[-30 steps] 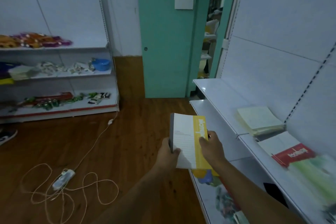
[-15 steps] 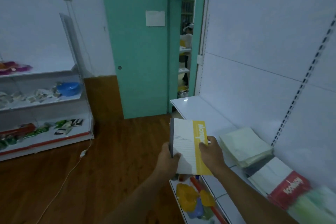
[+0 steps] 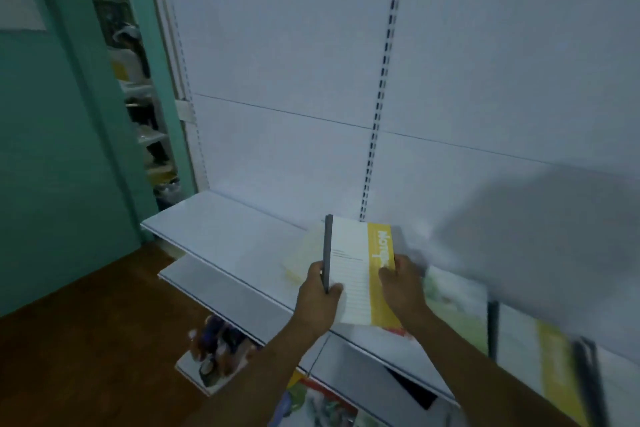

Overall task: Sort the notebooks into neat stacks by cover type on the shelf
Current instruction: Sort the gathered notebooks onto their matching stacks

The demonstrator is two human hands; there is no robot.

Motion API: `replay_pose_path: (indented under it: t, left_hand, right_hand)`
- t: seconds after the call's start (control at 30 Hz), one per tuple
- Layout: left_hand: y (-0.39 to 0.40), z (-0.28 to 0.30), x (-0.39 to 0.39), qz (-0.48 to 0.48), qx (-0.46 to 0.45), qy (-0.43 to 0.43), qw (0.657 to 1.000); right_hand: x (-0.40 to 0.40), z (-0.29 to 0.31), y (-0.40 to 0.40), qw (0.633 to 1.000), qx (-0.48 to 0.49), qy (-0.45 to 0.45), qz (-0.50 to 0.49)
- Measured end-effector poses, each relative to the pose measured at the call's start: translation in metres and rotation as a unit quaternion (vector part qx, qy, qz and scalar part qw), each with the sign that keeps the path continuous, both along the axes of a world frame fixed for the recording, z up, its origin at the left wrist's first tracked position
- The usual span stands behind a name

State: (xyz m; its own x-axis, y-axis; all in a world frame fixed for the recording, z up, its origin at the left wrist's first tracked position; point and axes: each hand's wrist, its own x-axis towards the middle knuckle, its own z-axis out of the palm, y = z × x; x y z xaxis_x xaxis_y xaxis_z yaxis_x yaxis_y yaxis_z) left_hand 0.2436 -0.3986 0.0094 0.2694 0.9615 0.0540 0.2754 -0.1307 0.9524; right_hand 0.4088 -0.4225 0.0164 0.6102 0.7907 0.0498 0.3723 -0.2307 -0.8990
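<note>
I hold a white notebook with a yellow band (image 3: 356, 263) in both hands, above the white shelf (image 3: 221, 218). My left hand (image 3: 320, 298) grips its dark spine edge at the lower left. My right hand (image 3: 403, 288) pinches the yellow side. Behind the held notebook lies a pale yellow stack (image 3: 304, 253), blurred. To the right on the shelf lie a green-covered notebook (image 3: 453, 305) and another white and yellow notebook (image 3: 550, 364), both blurred.
A lower shelf (image 3: 207, 282) juts out beneath, with colourful items (image 3: 214, 354) and printed covers (image 3: 318, 406) below it. A teal door (image 3: 52, 149) and an open doorway with a person (image 3: 128, 55) inside are at the left. Brown wooden floor (image 3: 86, 340) lies lower left.
My view has swung right, toward the shelf and wall. The notebook, still in both hands, has moved over the shelf near the pale yellow stack. The left-hand shelving unit has left the view.
</note>
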Motion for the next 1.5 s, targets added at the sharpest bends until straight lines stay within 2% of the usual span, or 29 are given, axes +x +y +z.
replay_pose_path:
  t: [0.13,0.3,0.57,0.8,1.0,1.2,1.33,1.4,1.5]
  left_hand:
    - [-0.017,-0.010,0.054,-0.102,-0.006,-0.014,0.995]
    - [-0.054,-0.025,0.119,-0.205,-0.031,0.007,0.978]
    - [-0.101,-0.039,0.210,-0.293,-0.035,0.069,0.953]
    - [-0.117,-0.052,0.266,-0.308,-0.020,0.164,0.937]
    - [-0.128,-0.061,0.301,-0.273,-0.021,0.193,0.942]
    - [-0.128,-0.071,0.310,-0.269,-0.032,0.245,0.931]
    - [-0.126,-0.079,0.315,-0.276,0.012,0.261,0.925]
    - [-0.127,-0.081,0.316,-0.302,0.035,0.282,0.910]
    - [-0.126,-0.083,0.317,-0.350,0.075,0.351,0.865]
  right_hand:
    - [0.046,-0.012,-0.049,0.994,-0.023,0.045,-0.100]
    - [0.099,-0.033,-0.118,0.977,-0.044,0.033,-0.207]
    - [0.172,-0.053,-0.191,0.962,-0.050,0.024,-0.268]
    - [0.230,-0.070,-0.209,0.963,-0.105,0.020,-0.246]
    - [0.265,-0.092,-0.213,0.969,-0.139,0.011,-0.204]
    - [0.275,-0.105,-0.198,0.961,-0.205,-0.035,-0.184]
    - [0.277,-0.109,-0.191,0.953,-0.238,-0.050,-0.178]
    - [0.273,-0.111,-0.190,0.952,-0.246,-0.064,-0.170]
    - [0.272,-0.115,-0.187,0.945,-0.263,-0.090,-0.171]
